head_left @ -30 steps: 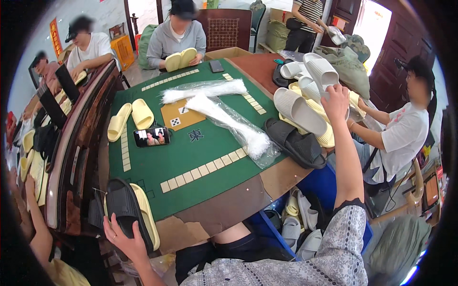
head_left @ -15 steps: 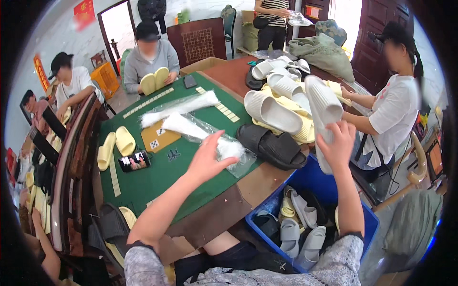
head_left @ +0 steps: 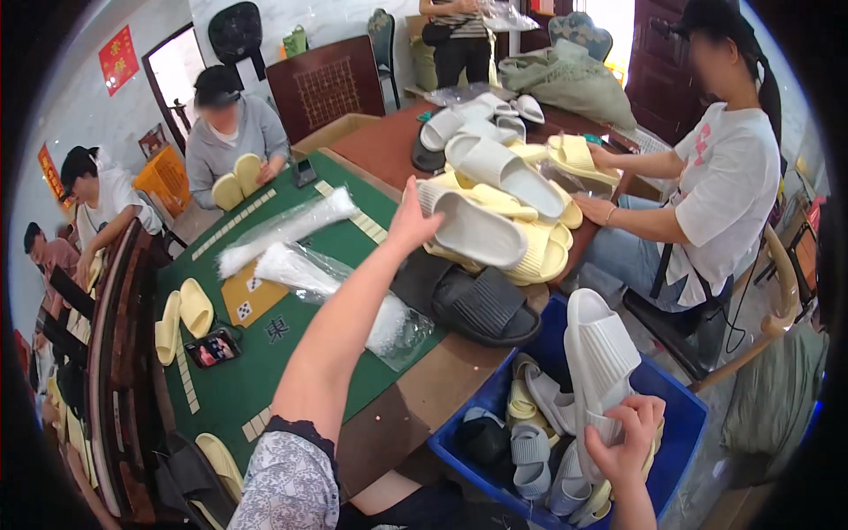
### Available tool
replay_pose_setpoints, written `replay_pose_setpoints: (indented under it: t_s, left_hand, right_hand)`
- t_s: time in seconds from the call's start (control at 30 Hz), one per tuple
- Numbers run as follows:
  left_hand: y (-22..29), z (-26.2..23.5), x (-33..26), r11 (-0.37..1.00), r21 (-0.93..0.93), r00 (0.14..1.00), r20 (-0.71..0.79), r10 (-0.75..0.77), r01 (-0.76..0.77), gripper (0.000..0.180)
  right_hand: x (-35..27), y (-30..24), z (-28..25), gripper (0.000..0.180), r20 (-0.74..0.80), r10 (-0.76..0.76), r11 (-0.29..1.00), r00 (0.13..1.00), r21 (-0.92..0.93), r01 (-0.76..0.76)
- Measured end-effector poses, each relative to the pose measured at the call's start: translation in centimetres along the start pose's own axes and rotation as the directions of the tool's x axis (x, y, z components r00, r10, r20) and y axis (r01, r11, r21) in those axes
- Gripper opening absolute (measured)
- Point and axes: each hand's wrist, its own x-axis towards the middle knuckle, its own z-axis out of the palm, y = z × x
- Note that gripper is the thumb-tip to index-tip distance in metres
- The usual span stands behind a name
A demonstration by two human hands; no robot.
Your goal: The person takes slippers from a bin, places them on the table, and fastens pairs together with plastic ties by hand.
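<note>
My right hand grips a light grey slipper by one end and holds it upright over a blue bin. My left hand reaches across the table to another grey slipper on the pile. Its thumb and fingers sit around the slipper's ribbed strap end; the fingers are partly hidden. Just below that slipper lies a pair of black slippers. Yellow slippers and more grey slippers are heaped behind it. Several grey slippers lie inside the bin.
Bundles of white strips in clear plastic, a phone and yellow slippers rest on the green table. A co-worker sits right of the pile, handling a yellow slipper. Another co-worker holds yellow slippers across the table.
My right hand has lowered its grey slipper from beside the pile to over the bin. My left hand has moved from above the plastic bundle to the grey slipper on the pile.
</note>
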Motion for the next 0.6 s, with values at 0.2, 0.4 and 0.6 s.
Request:
replay_pose_setpoints:
  t_s: [0.2,0.4,0.6]
  left_hand:
    - [-0.1,-1.8,4.7,0.755,-0.590,0.948,0.059,-0.313,0.286,0.056]
    - [5.2,-11.8,1.1,0.509,-0.847,0.925,-0.059,-0.375,0.152,0.045]
    - [7.7,-22.3,-10.0,0.531,-0.830,0.937,-0.302,-0.176,-0.168,0.055]
  right_hand:
    - [-0.2,0.1,1.4,0.032,0.007,0.016,1.000,1.000,-0.011,-0.016]
    - [1.2,0.4,2.5,0.030,-0.072,-0.074,0.997,0.995,0.019,0.076]
    - [8.3,-1.5,4.9,0.028,-0.148,-0.345,0.938,0.927,-0.038,0.343]
